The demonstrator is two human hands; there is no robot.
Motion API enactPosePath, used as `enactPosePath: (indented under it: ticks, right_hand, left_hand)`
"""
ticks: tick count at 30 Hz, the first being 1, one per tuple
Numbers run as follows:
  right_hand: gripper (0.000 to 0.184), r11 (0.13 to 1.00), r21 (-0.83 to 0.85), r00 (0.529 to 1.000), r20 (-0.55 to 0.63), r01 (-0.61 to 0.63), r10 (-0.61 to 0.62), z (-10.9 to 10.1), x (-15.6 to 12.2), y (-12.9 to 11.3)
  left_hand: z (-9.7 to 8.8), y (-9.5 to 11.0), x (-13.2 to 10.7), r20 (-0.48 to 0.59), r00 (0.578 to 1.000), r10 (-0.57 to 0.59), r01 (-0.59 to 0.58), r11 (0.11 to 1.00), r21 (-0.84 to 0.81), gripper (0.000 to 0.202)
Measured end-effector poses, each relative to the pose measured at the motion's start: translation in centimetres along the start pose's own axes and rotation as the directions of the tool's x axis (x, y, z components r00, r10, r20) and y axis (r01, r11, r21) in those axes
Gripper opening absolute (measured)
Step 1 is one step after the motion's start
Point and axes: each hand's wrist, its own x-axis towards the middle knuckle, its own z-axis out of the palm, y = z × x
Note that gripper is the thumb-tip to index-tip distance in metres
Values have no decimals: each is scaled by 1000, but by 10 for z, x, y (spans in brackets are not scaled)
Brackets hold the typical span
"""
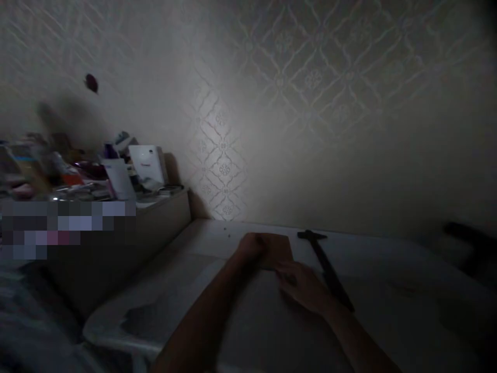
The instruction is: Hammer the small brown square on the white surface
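A flat brown rectangular board [277, 251], perhaps wood or cardboard, is between my hands over the white table. My left hand [250, 249] is closed on its left side, with the thumb across the top face. At the near right corner of the board, my right hand [301, 282] has its fingers bent against the edge. Dim light hides the exact fingertip contact there. Just right of the board lies a hammer [326, 267], its head toward the wall and its dark handle running close beside my right wrist.
The white table [186, 280] has a rounded left corner and meets a patterned wall [310, 155]. At left, a higher cabinet [166, 217] carries a white box [146, 165], a pale tube [118, 178] and cluttered items. Two tiny dark bits lie near the wall. A dark object [469, 238] is blurred at right.
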Motion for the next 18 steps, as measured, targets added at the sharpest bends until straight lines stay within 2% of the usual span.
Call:
enactPosePath:
  ticks: [6,10,14,18]
  right_hand:
    - [32,1000,19,998,-66,-20,21,3,0,5]
    - [32,997,-46,974,-221,-54,43,0,3,14]
    - [35,957,-207,921,-371,-203,115,-11,4,29]
    - [39,866,-302,869,-426,-398,251,-19,0,42]
  left_hand:
    - [-2,2,-1,17,1000,-6,5,999,40,18]
    - [-3,3,-2,27,1000,-10,10,1000,19,18]
    - [-3,4,-3,36,999,-23,23,1000,-5,21]
    - [-2,3,-3,10,1000,-23,23,1000,-8,21]
